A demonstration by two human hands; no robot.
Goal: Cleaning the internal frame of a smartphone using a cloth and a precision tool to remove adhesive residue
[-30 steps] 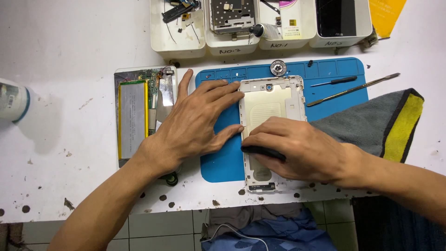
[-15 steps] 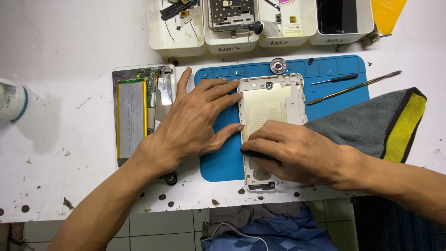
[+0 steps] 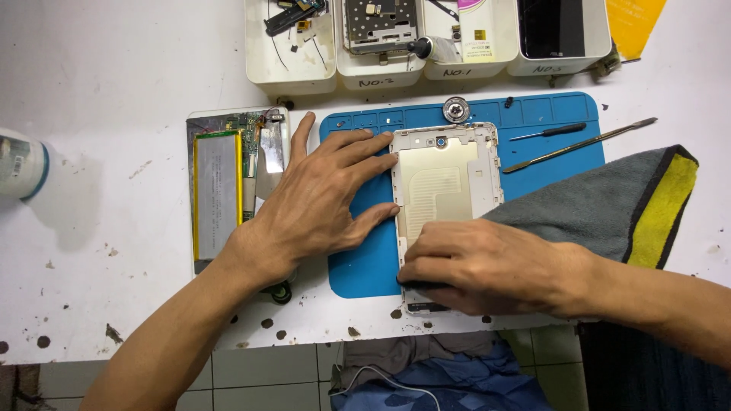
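Lengthwise upright: back cover (image 3: 449,183), camera hole far end.

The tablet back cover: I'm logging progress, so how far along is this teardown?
Done: the back cover is off and lies inside-up on the blue mat; the opened tablet body sits beside it, battery exposed. In hand: the left hand steadies the cover's edge while the right hand presses something dark on its lower end. Left: the body's parts remain in place.

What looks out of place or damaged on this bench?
The white table is chipped and spotted with dark marks along its front edge. An opened tablet lies with battery and circuitry exposed, and the grey-and-yellow cloth sprawls over the blue mat's corner.
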